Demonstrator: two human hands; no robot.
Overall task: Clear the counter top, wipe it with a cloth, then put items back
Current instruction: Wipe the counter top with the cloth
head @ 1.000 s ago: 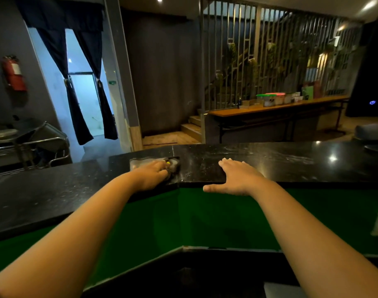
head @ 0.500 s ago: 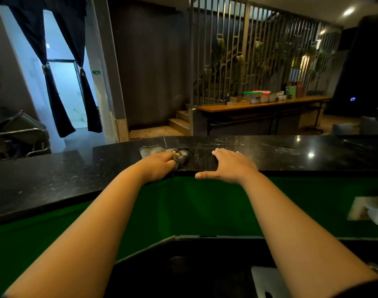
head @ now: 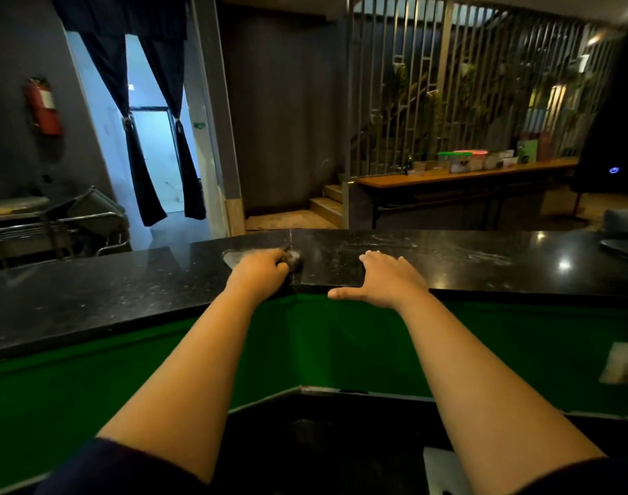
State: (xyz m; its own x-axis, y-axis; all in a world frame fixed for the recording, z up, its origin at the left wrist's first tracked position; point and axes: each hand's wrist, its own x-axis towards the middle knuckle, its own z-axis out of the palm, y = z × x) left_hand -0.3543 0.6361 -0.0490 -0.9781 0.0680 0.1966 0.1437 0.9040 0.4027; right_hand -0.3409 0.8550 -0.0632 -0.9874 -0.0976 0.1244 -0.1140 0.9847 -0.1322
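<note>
A black polished stone counter top point(head: 127, 291) runs across the view above a green front panel. My left hand point(head: 260, 271) presses a grey cloth point(head: 234, 257) onto the counter near its corner seam, fingers curled over the bunched part. My right hand point(head: 384, 280) lies flat on the counter just right of the seam, fingers straight and thumb out over the edge. Smears and streaks show on the stone to the right of my right hand.
A dark flat object point(head: 623, 246) sits at the counter's far right end. Beyond the counter are a wooden side table point(head: 466, 175) with containers, a slatted screen, steps and a curtained doorway. A metal trolley point(head: 55, 223) stands at the left.
My left hand has pushed the cloth a little to the right along the counter, towards the seam. My right hand stays flat in place. The camera has shifted.
</note>
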